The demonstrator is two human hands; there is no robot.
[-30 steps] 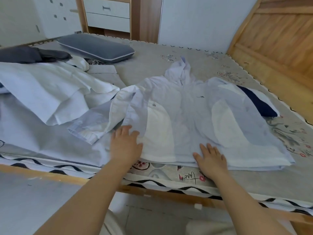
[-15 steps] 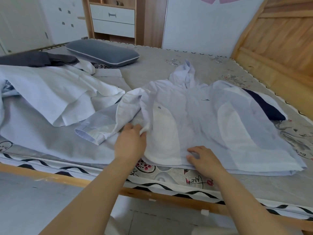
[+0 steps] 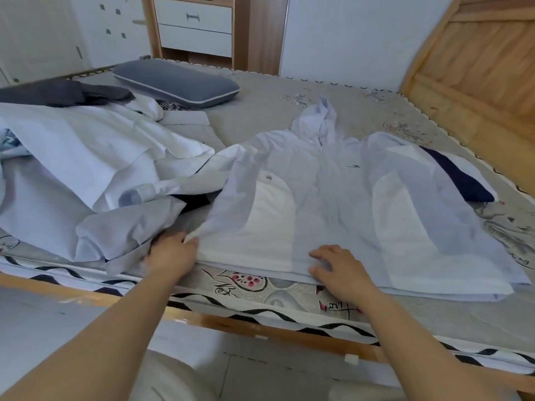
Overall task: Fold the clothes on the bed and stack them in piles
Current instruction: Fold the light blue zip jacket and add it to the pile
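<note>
A: What are the hands doing?

B: The left hand (image 3: pixel 170 251) pinches the near left corner of the jacket (image 3: pixel 333 204) at its hem, fingers curled round the cloth. The right hand (image 3: pixel 337 266) lies on the jacket's near hem by the zip line, fingers bent and pressing; whether it has gripped any cloth I cannot tell.

A: Where is the jacket?

B: Spread front-up on the bed (image 3: pixel 260 111), hood pointing away from the person. Left of the jacket sits a heap of white and pale clothes (image 3: pixel 86 157); beyond the jacket, to the left, a grey pillow (image 3: pixel 176 82).

A: How will it handle?

B: Thin, light and limp, I judge, probably a little slippery. Take it by hem corners and shoulder seams, and fold slowly so that it does not slide or bunch.
</note>
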